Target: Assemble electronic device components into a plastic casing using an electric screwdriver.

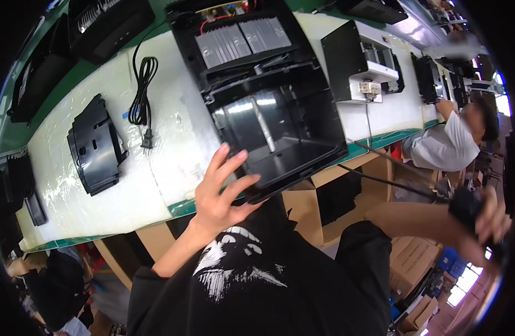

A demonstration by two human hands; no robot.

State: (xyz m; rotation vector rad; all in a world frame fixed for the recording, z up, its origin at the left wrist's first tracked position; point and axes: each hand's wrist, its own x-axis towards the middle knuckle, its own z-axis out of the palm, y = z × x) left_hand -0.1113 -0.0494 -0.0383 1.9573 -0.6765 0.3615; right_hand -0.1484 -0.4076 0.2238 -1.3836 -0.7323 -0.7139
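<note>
A large black plastic housing (268,112) lies open on the white-covered bench, with grey finned metal plates at its far end and a glossy hollow at its near end. My left hand (224,190) is raised at the housing's near corner with its fingers spread, holding nothing; the fingertips are at or just short of the rim. My right hand (488,223) is far out to the right, blurred, closed around a black tool (465,206). Thin black cables (392,182) run from the bench edge toward that tool.
A coiled black power cord (142,101) and a flat black plastic panel (95,145) lie left of the housing. Another black unit with white parts (358,67) stands to its right. A co-worker in a grey shirt (442,145) leans over the bench. Cardboard boxes (336,196) sit beneath.
</note>
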